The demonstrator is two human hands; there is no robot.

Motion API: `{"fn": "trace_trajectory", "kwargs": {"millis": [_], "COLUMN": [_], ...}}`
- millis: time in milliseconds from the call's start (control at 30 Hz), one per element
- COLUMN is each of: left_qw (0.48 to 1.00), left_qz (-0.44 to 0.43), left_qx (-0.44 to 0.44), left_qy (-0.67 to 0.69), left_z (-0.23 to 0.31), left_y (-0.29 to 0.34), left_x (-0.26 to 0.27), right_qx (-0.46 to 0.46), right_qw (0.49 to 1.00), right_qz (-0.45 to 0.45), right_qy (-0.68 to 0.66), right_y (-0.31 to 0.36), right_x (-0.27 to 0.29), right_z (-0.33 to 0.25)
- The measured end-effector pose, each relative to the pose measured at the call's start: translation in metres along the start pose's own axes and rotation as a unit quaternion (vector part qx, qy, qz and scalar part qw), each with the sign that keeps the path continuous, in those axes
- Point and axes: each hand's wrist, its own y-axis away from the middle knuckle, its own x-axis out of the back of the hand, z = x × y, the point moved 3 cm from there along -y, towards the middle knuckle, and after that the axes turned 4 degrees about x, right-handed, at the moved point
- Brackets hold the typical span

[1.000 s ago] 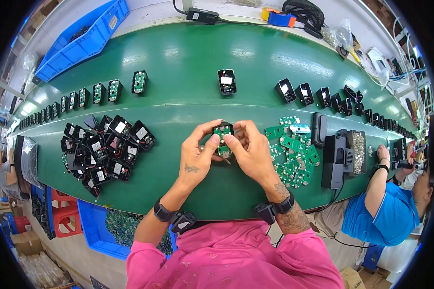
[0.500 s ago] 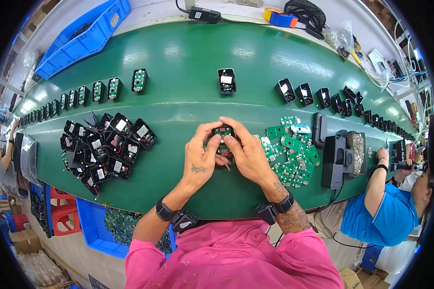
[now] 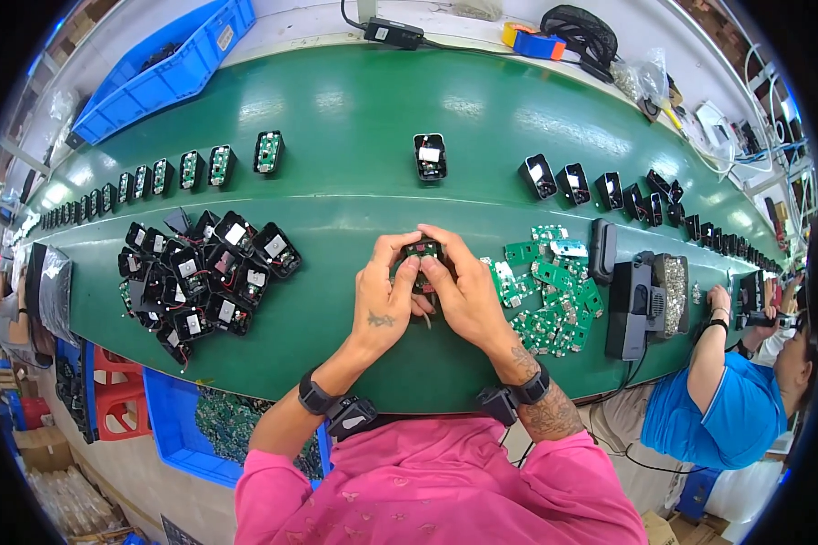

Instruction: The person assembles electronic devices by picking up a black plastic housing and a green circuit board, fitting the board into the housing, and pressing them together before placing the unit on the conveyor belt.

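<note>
Between both hands, just above the green table, I hold a small black casing with a green circuit board [image 3: 422, 250] inside. My left hand [image 3: 383, 289] wraps round its left side, and my right hand [image 3: 467, 292] wraps round the right. Both thumbs press down on the board, while the other fingers curl about the casing and partly hide it. A pile of black casings [image 3: 190, 280] with white-labelled parts and thin wires lies to the left. On the right, close to my right hand, spreads a heap of loose green circuit boards [image 3: 554, 295].
Rows of casings run along the back, with boards at left [image 3: 220, 166] and white-labelled ones at right [image 3: 573, 183]. A single casing [image 3: 430, 157] stands mid-table. A black device [image 3: 629, 310] is right of the boards; a blue crate [image 3: 159, 77] sits back left. A co-worker [image 3: 723, 391] sits at right.
My hands stay in nearly the same place round the casing, thumbs still on the board. The whole view has shifted slightly; nothing else has visibly moved.
</note>
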Motion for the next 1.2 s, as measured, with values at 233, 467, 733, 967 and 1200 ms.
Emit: {"fn": "trace_trajectory", "kwargs": {"millis": [233, 467, 733, 967, 1200], "left_qw": [0.992, 0.979, 0.969, 0.973, 0.984], "left_qz": [0.045, 0.136, 0.242, 0.224, 0.173], "left_qx": [-0.093, -0.139, -0.048, -0.055, -0.041], "left_qy": [-0.071, -0.066, 0.026, -0.025, -0.028], "left_z": [0.010, 0.003, 0.005, -0.003, 0.000], "left_y": [0.004, -0.015, -0.029, -0.030, -0.036], "left_x": [-0.003, 0.030, 0.060, 0.057, 0.051], "right_qx": [-0.011, -0.020, -0.038, -0.044, 0.156], "right_qw": [0.992, 0.999, 0.996, 0.969, 0.823], "right_qz": [0.017, -0.035, -0.030, -0.027, 0.057], "right_qy": [-0.128, -0.031, -0.079, 0.243, 0.543], "right_y": [-0.001, -0.042, -0.175, -0.223, -0.160], "right_x": [-0.007, -0.027, -0.070, -0.092, 0.013], "right_z": [0.015, -0.008, 0.014, 0.018, -0.003]}}
